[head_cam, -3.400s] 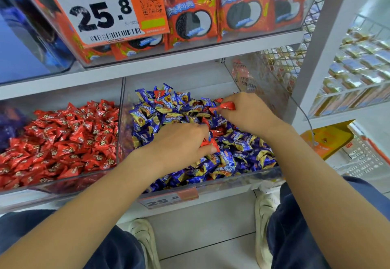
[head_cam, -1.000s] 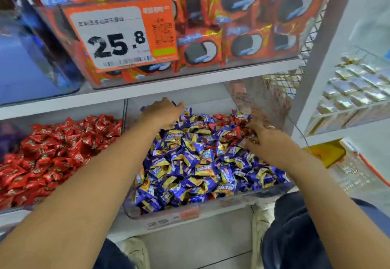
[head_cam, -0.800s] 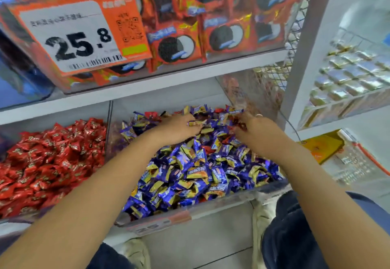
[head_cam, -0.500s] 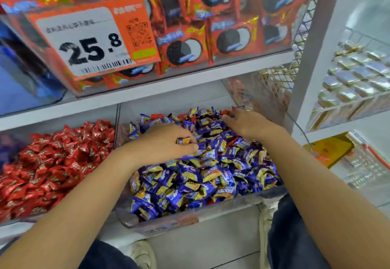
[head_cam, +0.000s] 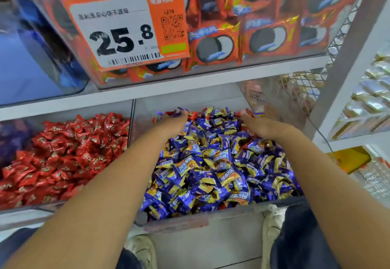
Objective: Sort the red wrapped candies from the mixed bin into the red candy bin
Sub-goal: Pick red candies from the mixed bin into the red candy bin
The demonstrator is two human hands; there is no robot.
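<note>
The clear mixed bin (head_cam: 221,212) on the lower shelf is heaped with blue-and-yellow wrapped candies (head_cam: 213,163). A few red wrapped candies (head_cam: 248,113) show along its back edge. Both my arms reach deep to that back edge. My left hand (head_cam: 172,124) lies on the pile with its fingers stretched into the candies at the back left. My right hand (head_cam: 260,126) lies at the back right, fingertips touching a red wrapper; its grip is hidden. The red candy bin (head_cam: 25,210) stands to the left, full of red candies (head_cam: 63,152).
A shelf board (head_cam: 190,85) hangs low over both bins, carrying a clear box of orange cookie packs (head_cam: 263,36) with a 25.8 price tag (head_cam: 124,30). A wire mesh side panel (head_cam: 301,87) and white upright (head_cam: 346,74) close the right. My knees and shoes sit below.
Both hands have slid from the middle of the pile to the bin's back edge. The left hand no longer holds a blue candy at its fingers. The view has tilted slightly.
</note>
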